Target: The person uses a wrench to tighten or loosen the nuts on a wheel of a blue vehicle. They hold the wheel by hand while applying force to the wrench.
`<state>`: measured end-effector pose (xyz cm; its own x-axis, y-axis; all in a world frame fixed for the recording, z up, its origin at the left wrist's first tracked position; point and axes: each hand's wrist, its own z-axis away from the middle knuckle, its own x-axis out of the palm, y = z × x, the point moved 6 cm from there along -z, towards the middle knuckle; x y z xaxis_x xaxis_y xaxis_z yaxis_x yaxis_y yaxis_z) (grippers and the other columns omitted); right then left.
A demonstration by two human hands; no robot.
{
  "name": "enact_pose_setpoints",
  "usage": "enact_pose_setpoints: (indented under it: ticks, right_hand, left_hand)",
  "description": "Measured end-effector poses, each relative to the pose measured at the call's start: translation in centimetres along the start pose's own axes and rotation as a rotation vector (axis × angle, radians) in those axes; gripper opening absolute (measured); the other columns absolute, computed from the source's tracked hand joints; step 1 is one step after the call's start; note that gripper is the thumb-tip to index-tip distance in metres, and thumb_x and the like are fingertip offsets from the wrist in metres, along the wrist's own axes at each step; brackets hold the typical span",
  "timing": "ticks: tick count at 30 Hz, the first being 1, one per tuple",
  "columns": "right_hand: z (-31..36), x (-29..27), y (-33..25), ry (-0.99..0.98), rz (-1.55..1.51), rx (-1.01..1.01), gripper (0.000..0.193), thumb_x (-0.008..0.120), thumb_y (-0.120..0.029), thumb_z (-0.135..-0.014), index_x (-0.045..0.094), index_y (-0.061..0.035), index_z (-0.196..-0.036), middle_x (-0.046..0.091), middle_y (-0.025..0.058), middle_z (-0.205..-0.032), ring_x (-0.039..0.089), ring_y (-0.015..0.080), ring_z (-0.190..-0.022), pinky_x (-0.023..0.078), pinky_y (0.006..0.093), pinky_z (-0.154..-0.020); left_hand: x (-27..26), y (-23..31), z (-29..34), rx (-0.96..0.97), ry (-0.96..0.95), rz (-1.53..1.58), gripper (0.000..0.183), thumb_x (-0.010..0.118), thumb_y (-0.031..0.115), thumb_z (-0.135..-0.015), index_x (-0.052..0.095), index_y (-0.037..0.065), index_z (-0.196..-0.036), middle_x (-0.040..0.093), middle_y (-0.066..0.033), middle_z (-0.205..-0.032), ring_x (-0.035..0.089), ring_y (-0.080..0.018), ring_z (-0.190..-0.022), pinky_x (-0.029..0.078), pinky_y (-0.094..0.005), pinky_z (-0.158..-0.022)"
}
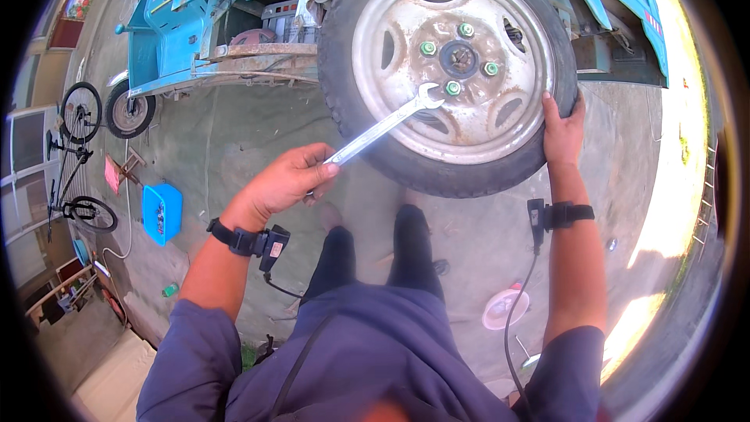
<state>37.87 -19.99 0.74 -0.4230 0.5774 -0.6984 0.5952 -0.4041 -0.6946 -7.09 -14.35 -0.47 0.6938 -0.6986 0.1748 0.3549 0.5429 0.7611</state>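
My left hand (295, 176) is closed around the lower end of a silver open-end wrench (379, 134). The wrench slants up to the right, its open jaw just beside the lowest of several green lug nuts (453, 87); I cannot tell whether they touch. These nuts ring the hub (458, 59) of a silver, rust-marked wheel rim (375, 90). Around it is a black tire (344, 90), upright at a blue vehicle (168, 47). At the tire's right edge my right hand (564, 129) grips it, thumb on the front, the other fingers partly hidden.
A blue plastic basin (162, 215) with things in it stands on the concrete floor to the left, near a small stool (121, 172) and a bicycle (74, 160). A pale pink basin (504, 310) lies at the lower right. Cables hang from both wrist straps.
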Motion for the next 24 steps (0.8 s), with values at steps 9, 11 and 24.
enact_pose_setpoints:
  ticks: [9,11,24]
  right_hand:
    - [-0.2,0.1,-0.1,-0.038,-0.012,0.041,0.090,0.073,-0.043,-0.082,0.034,0.0108,-0.143,0.049,0.0283,-0.139,0.048,0.0338,-0.130,0.035,0.0363,-0.109]
    - [-0.3,0.1,0.2,-0.028,-0.015,0.039,0.090,0.073,-0.044,-0.082,0.035,0.0107,-0.142,0.049,0.0283,-0.138,0.049,0.0336,-0.130,0.036,0.0363,-0.109]
    - [-0.3,-0.1,-0.8,-0.026,0.040,0.034,0.089,0.073,-0.044,-0.081,0.037,0.0108,-0.141,0.050,0.0280,-0.138,0.049,0.0340,-0.129,0.036,0.0370,-0.108]
  left_hand:
    - [12.6,-5.5,0.6,-0.090,-0.109,0.448,0.021,0.052,0.020,-0.102,0.050,0.007,-0.118,0.063,-0.0064,-0.092,0.064,-0.0166,-0.082,0.052,-0.0307,-0.075]
    - [13.8,-5.5,-0.4,-0.057,-0.098,0.401,0.021,0.051,0.019,-0.103,0.048,0.006,-0.120,0.063,-0.0070,-0.095,0.064,-0.0176,-0.087,0.053,-0.0325,-0.078]
    - [17.7,-6.0,-1.3,0.005,-0.007,0.382,0.021,0.047,0.017,-0.103,0.044,0.002,-0.116,0.063,-0.0109,-0.097,0.064,-0.0185,-0.087,0.053,-0.0346,-0.080]
